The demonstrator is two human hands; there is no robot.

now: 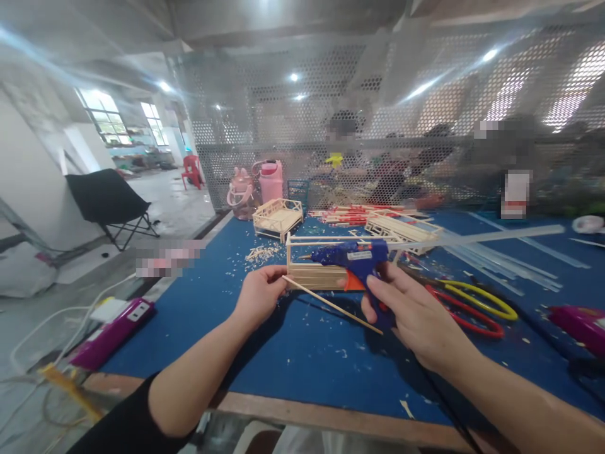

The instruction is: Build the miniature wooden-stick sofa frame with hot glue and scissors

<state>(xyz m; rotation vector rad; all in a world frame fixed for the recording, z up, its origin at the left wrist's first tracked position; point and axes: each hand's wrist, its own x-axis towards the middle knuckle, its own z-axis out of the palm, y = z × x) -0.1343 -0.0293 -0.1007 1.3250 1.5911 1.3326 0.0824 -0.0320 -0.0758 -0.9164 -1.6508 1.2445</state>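
Note:
My right hand (416, 315) grips a blue hot glue gun (354, 257) with an orange trigger; a long clear glue stick (477, 238) juts out of its back to the right. Its nozzle points left, over a small frame of wooden sticks (314, 272) standing on the blue table (307, 353). My left hand (259, 291) pinches one thin wooden stick (333, 306) that slants down to the right, in front of the frame.
A finished stick bed (278, 218) and another stick frame (401, 228) stand further back. Red and yellow scissors (472, 304), loose glue sticks (501, 265), a purple power strip (113, 331), pink bottles (258, 186). Behind a perforated screen (378, 126), other people sit.

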